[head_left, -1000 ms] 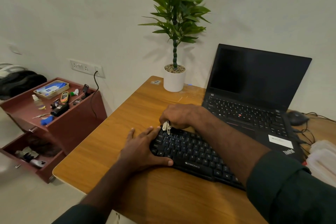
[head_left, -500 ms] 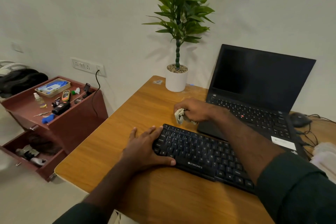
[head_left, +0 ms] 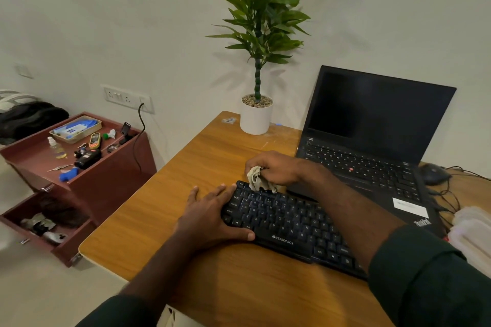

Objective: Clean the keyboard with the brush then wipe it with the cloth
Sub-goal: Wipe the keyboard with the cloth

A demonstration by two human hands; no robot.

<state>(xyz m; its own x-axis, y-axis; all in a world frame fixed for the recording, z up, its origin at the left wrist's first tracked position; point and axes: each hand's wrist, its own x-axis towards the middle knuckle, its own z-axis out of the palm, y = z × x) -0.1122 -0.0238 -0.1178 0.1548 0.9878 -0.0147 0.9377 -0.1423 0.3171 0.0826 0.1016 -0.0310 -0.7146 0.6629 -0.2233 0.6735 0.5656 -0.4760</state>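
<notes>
**On the wooden desk: cloth at the keyboard's far corner**

On the wooden desk (head_left: pixel 212 156) lies a black keyboard (head_left: pixel 287 223), set slantwise in front of an open black laptop (head_left: pixel 372 141); the left hand (head_left: pixel 212 218) lies flat over the keyboard's left end, fingers straight and slightly spread, thumb along the near edge; the right hand (head_left: pixel 273 167) hovers at the keyboard's far left corner, its fingers curled round a crumpled pale cloth (head_left: pixel 259 179) whose lower folds touch the top row of keys; the brush cannot be made out. Behind the hands stands a potted plant (head_left: pixel 256 114) in a white pot near the wall; a dark mouse (head_left: pixel 435 174) with cables sits right of the laptop; left of the desk a reddish-brown cabinet (head_left: pixel 111 175) carries small clutter, its drawer pulled open.
</notes>
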